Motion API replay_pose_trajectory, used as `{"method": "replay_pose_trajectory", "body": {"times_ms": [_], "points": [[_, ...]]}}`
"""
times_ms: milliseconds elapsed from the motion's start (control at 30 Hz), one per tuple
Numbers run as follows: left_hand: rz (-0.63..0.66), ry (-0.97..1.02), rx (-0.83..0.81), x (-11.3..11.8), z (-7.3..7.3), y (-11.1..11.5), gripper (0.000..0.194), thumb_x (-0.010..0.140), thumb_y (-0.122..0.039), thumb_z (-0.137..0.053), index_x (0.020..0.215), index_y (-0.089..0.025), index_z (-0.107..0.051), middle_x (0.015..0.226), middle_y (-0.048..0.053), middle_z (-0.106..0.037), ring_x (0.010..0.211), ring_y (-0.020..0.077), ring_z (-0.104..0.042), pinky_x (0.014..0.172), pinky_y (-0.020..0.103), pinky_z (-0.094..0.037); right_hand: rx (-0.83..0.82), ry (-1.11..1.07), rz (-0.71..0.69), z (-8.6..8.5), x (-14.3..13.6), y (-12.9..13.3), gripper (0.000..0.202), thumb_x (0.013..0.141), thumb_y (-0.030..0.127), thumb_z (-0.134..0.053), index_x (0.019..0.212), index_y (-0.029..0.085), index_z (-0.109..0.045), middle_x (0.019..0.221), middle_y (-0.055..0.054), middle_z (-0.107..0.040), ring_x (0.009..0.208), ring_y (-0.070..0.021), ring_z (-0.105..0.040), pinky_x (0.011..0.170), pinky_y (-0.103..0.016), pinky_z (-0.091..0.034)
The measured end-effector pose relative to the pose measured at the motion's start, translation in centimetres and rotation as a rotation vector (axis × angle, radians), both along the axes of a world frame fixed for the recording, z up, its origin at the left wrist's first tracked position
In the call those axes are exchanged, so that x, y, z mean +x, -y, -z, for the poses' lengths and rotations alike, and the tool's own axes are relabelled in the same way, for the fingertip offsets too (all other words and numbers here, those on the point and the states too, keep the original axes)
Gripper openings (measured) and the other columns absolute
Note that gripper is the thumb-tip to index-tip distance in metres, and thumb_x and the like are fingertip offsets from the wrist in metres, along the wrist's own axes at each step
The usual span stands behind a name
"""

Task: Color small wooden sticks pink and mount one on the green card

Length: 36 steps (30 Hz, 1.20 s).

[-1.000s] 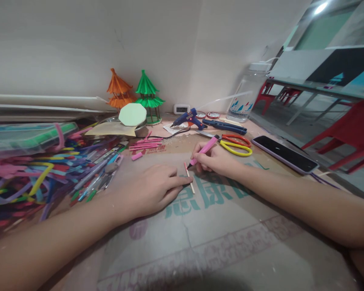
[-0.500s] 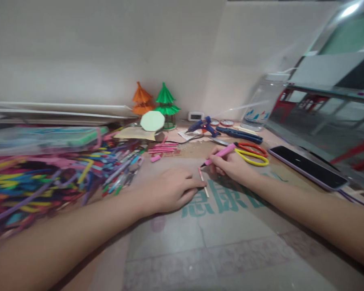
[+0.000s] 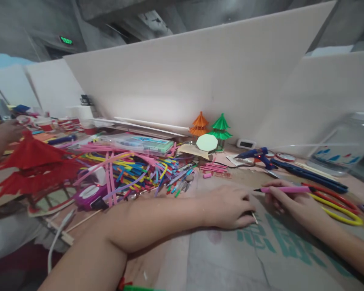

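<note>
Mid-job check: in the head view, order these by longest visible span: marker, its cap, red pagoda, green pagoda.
1. Red pagoda
2. Marker, in the right hand
3. Green pagoda
4. Cap

The red pagoda stands nearer the camera, so whether it truly exceeds the green one is unsure.

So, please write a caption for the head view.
Right hand holds a pink marker; left hand touches a thin stick.

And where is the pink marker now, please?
In the head view, right of centre: the right hand holds the pink marker, its tip toward the left hand.
</note>
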<state>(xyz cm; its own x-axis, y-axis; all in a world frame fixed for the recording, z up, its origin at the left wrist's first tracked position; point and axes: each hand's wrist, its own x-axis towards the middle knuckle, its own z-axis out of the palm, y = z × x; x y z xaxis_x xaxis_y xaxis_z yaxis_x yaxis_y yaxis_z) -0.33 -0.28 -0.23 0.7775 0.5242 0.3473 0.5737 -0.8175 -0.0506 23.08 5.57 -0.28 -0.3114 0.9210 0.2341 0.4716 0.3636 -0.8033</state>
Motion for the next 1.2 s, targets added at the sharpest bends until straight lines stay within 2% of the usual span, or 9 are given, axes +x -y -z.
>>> {"method": "replay_pose_trajectory", "body": {"times_ms": [133,267,467,567,667,767,900,1200], "points": [[0.019,0.072,-0.052,0.0,-0.2,0.6,0.032,0.101,-0.034,-0.052,0.118,-0.014,-0.071,0.113,0.012,-0.066,0.101,0.0232,-0.064,0.092,0.035,-0.052,-0.004,0.014,-0.037,-0.7,-0.3,1.1,0.036,0.091,0.056,-0.059,0.092,0.020,-0.064,0.063,-0.002,-0.062,0.049,-0.0151,-0.050,0.048,-0.029,-0.042],[0.015,0.114,-0.085,-0.2,0.2,0.8,0.030,0.103,-0.032,-0.048,0.109,-0.018,-0.074,0.099,0.009,-0.068,0.092,0.0220,-0.064,0.084,0.035,-0.052,-0.057,-0.074,-0.114,-0.7,-0.4,1.4,0.033,0.094,0.052,-0.058,0.093,0.019,-0.063,0.067,-0.001,-0.062,0.053,-0.0135,-0.052,0.050,-0.026,-0.041],[-0.013,0.076,-0.100,-0.4,1.1,0.5,0.032,0.103,-0.031,-0.046,0.122,-0.022,-0.071,0.094,0.008,-0.067,0.088,0.0225,-0.065,0.081,0.035,-0.052,-0.139,-0.168,-0.153,-0.5,-0.5,1.4,0.027,0.093,0.046,-0.059,0.094,0.019,-0.060,0.068,0.000,-0.064,0.054,-0.0111,-0.053,0.049,-0.023,-0.042],[-0.037,0.045,-0.117,-0.4,0.8,0.6,0.035,0.104,-0.032,-0.046,0.132,-0.025,-0.065,0.099,0.007,-0.067,0.091,0.0233,-0.065,0.082,0.036,-0.052,-0.141,-0.185,-0.170,-0.7,-0.7,1.7,0.023,0.091,0.041,-0.062,0.093,0.019,-0.058,0.066,0.002,-0.064,0.051,-0.0101,-0.051,0.047,-0.022,-0.041],[-0.063,0.025,-0.139,-0.4,0.3,0.8,0.035,0.103,-0.030,-0.046,0.132,-0.023,-0.063,0.100,0.007,-0.068,0.091,0.0239,-0.066,0.081,0.036,-0.052,-0.142,-0.200,-0.189,-0.5,-0.7,1.6,0.019,0.092,0.037,-0.061,0.094,0.019,-0.058,0.066,0.002,-0.064,0.052,-0.0097,-0.053,0.049,-0.022,-0.043],[-0.069,0.012,-0.169,-0.4,0.1,0.9,0.032,0.103,-0.031,-0.045,0.127,-0.024,-0.066,0.102,0.006,-0.069,0.091,0.0226,-0.067,0.080,0.034,-0.052,-0.143,-0.219,-0.191,-0.2,-0.6,1.4,0.019,0.093,0.037,-0.061,0.096,0.019,-0.056,0.068,0.002,-0.066,0.052,-0.0097,-0.054,0.049,-0.022,-0.043],[-0.051,-0.007,-0.180,-0.5,0.1,0.7,0.034,0.104,-0.030,-0.044,0.130,-0.027,-0.065,0.105,0.006,-0.070,0.093,0.0217,-0.068,0.079,0.032,-0.052,-0.139,-0.204,-0.171,-0.4,-0.7,1.4,0.022,0.092,0.040,-0.063,0.091,0.019,-0.055,0.067,0.001,-0.066,0.052,-0.0095,-0.053,0.049,-0.022,-0.042],[-0.068,-0.095,-0.128,-0.3,0.4,0.5,0.038,0.104,-0.030,-0.041,0.135,-0.029,-0.063,0.090,0.004,-0.067,0.081,0.0205,-0.066,0.070,0.030,-0.047,-0.168,-0.166,-0.156,-0.7,-0.9,1.4,0.024,0.089,0.040,-0.066,0.089,0.018,-0.056,0.069,-0.001,-0.067,0.054,-0.0106,-0.055,0.049,-0.022,-0.044]]}}
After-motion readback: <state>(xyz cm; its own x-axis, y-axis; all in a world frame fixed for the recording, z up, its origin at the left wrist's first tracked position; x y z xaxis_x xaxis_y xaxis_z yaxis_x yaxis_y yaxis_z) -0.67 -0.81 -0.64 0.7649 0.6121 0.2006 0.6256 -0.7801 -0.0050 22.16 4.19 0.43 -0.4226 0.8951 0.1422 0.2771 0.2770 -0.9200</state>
